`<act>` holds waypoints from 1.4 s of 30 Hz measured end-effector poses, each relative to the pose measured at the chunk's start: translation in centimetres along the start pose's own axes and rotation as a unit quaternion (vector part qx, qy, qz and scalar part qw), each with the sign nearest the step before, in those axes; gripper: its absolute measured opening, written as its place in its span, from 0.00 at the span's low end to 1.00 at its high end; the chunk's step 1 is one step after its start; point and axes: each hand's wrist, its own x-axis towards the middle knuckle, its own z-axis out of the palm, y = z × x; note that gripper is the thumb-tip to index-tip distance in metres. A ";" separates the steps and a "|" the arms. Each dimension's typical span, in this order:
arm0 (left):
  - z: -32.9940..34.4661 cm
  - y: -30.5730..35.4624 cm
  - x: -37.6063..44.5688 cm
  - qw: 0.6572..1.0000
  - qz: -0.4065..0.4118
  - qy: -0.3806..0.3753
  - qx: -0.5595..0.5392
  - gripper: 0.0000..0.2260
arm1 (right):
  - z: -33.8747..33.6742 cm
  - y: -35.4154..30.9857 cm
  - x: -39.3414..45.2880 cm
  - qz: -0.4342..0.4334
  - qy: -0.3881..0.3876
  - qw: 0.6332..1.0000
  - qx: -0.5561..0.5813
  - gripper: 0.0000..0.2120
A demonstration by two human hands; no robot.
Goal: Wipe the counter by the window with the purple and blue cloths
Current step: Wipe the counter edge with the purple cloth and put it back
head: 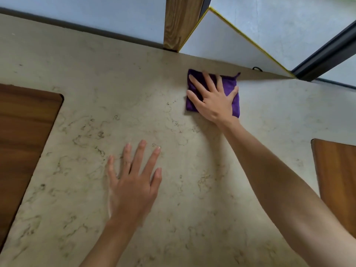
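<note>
A folded purple cloth lies flat on the beige marbled counter, close to its far edge by the window. My right hand presses down on the cloth with fingers spread and palm flat. My left hand rests flat on the bare counter nearer to me, fingers apart, holding nothing. No blue cloth is in view.
A wooden post and a white panel with a yellow edge stand at the counter's far edge. A dark window frame runs at the upper right. Brown wooden surfaces lie at the left and right.
</note>
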 end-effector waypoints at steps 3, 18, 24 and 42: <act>0.4 -0.2 -0.1 1.000 0.001 0.008 0.003 0.26 | 0.7 0.1 -4.1 -0.001 0.008 1.000 0.003 0.27; -0.6 0.4 -0.5 0.999 -0.024 -0.026 -0.003 0.25 | 5.6 4.7 -44.1 -0.075 -0.110 0.973 -0.188 0.41; -0.4 0.3 -0.2 1.000 -0.012 -0.014 0.008 0.27 | 2.6 6.8 -32.2 -0.024 -0.023 0.997 -0.072 0.30; 0.5 0.2 -0.4 1.000 -0.011 0.016 0.003 0.25 | 2.1 2.1 -14.1 0.003 0.032 0.999 -0.008 0.28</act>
